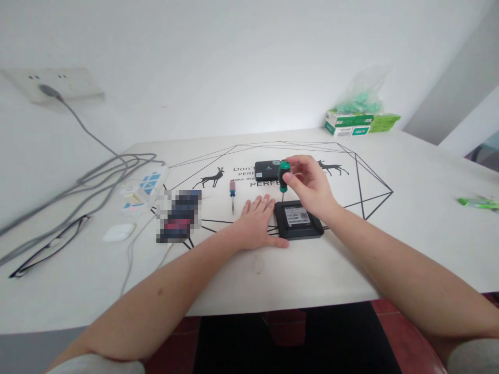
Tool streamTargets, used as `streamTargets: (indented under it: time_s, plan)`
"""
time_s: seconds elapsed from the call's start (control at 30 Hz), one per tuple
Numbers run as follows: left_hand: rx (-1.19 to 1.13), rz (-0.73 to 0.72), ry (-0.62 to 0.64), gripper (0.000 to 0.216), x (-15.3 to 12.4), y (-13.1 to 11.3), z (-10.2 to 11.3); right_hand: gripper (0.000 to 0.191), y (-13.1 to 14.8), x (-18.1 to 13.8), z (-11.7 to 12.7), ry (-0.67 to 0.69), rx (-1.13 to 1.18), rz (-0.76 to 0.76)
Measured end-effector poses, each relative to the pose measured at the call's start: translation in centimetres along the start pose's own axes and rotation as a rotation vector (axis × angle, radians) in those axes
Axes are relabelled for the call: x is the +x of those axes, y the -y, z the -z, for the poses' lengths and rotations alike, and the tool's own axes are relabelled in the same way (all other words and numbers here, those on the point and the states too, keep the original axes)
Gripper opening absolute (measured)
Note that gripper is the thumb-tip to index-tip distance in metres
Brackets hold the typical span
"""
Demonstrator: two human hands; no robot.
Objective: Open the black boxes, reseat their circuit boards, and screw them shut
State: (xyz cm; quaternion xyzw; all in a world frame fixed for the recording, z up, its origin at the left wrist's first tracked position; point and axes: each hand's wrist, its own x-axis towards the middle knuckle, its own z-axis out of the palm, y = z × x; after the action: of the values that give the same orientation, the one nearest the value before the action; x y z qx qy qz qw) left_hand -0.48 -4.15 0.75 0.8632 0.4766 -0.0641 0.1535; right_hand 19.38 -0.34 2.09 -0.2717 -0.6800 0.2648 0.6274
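Observation:
My right hand (310,182) grips the green and black handle of a screwdriver (284,174), which stands nearly upright. Its tip meets the far left corner of a flat black square device (299,231) with a white label on top. Spread on the table, my left hand (257,223) lies along the left edge of that device, fingers apart and holding nothing. Beyond them rests a thin black case (265,170), partly covered by the screwdriver and my right hand. A smaller screwdriver (233,195) with a red and blue handle lies left of it.
At left are a blurred-out phone-like item (179,217), a white power strip (146,189), a white earphone-style case (119,232), glasses (50,246) and grey cables (117,171). Green and white boxes (351,122) stand at the back right. A green packet (477,202) lies far right.

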Motion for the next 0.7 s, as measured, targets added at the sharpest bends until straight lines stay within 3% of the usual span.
streamTargets:
  time_s: [0.2, 0.43, 0.7]
  plan:
    - [0.029, 0.008, 0.016, 0.143, -0.1, -0.24, 0.19, 0.034, 0.07, -0.08, 0.11, -0.036, -0.074, 0.027]
    - [0.018, 0.006, 0.009, 0.142, -0.2, -0.16, 0.18, 0.04, 0.7, -0.1, -0.28, 0.039, 0.151, -0.058]
    - [0.023, 0.0, 0.005, 0.137, -0.32, -0.4, 0.35, 0.027, 0.61, -0.13, 0.02, 0.012, -0.007, 0.009]
